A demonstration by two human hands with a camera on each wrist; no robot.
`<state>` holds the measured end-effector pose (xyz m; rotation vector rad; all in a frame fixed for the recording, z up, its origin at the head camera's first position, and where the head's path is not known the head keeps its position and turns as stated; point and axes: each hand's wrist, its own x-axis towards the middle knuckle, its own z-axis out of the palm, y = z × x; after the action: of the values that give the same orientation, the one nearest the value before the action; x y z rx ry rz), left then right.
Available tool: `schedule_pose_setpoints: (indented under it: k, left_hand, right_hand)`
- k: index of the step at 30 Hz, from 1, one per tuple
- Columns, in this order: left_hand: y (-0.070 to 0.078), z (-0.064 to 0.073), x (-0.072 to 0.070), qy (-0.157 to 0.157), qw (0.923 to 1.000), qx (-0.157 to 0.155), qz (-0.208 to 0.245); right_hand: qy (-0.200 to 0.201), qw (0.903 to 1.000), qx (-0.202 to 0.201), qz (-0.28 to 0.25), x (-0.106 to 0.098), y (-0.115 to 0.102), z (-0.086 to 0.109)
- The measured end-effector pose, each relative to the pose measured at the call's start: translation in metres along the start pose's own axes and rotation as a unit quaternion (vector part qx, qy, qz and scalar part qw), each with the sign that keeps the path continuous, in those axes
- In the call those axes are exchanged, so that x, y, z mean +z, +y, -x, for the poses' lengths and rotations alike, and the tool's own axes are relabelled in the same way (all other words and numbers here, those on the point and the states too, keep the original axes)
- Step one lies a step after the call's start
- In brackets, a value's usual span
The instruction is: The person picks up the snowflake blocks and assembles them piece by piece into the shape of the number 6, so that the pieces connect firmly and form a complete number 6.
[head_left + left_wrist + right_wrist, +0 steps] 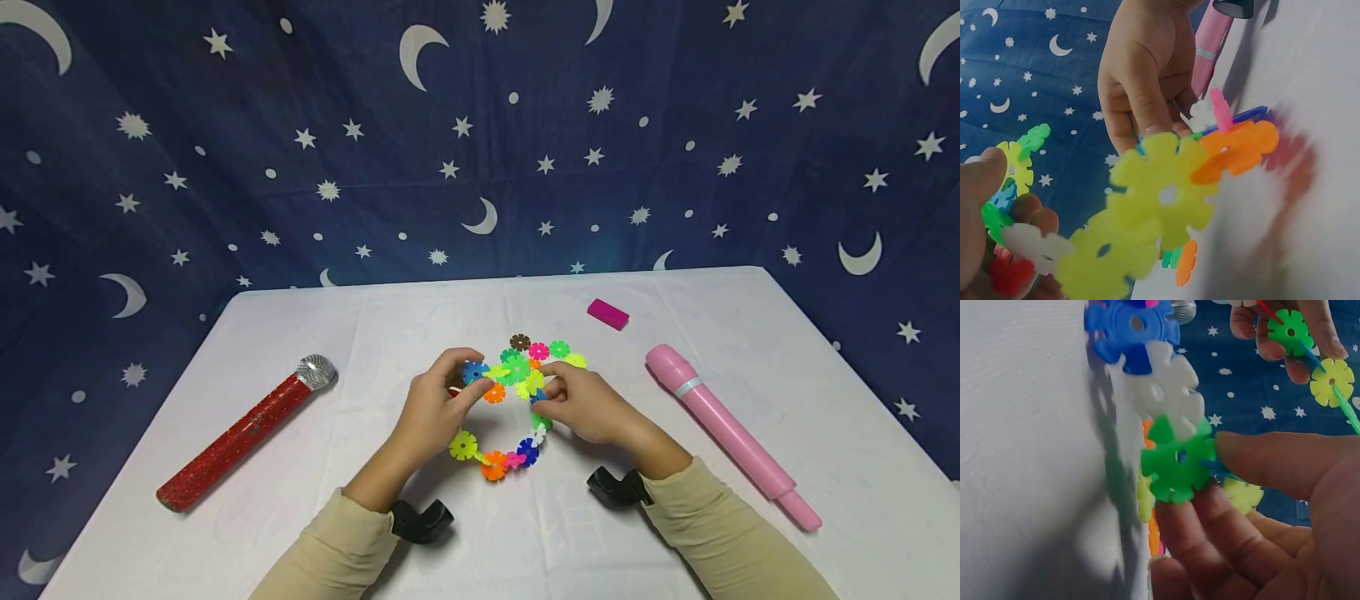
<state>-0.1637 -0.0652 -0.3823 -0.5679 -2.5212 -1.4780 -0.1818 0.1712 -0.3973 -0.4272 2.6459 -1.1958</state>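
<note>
A chain of flower-shaped plastic discs, slotted edge to edge, curves between the two hands. My left hand (431, 408) holds its left end, thumb and fingers around the small discs near a blue disc (474, 372). In the left wrist view, a white disc (1038, 247) and a red disc (1010, 272) lie by those fingers. With thumb and fingers, my right hand (592, 404) pinches a blue disc (1219, 469) seen nearly edge-on, joined to a green disc (1179, 462). Nearest the body, the chain runs through an orange disc (494, 466) and a yellow disc (463, 445).
Beyond the hands are more discs, among them a brown disc (520, 342) and a pink disc (538, 351). A red microphone (240, 437) lies at left, a pink microphone-shaped stick (731, 429) at right. Farther back is a small magenta block (608, 314) on the white-covered table (300, 517).
</note>
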Motion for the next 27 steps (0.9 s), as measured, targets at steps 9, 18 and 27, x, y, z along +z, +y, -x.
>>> schedule_pose_setpoints:
  k: [9,18,27]
  left_hand:
    - [0.000,0.000,-0.005,-0.001,1.0000,-0.005,0.006]
    - [0.000,-0.001,-0.007,-0.002,0.9998,-0.018,0.004]
    - [-0.001,-0.003,-0.008,0.001,0.9998,-0.020,-0.005]
  right_hand:
    - [0.080,0.9946,-0.060,-0.029,-0.007,-0.006,0.004]
    - [0.093,0.9917,-0.085,-0.026,-0.006,-0.011,0.006]
    - [0.095,0.9902,-0.096,-0.035,-0.008,-0.012,0.007]
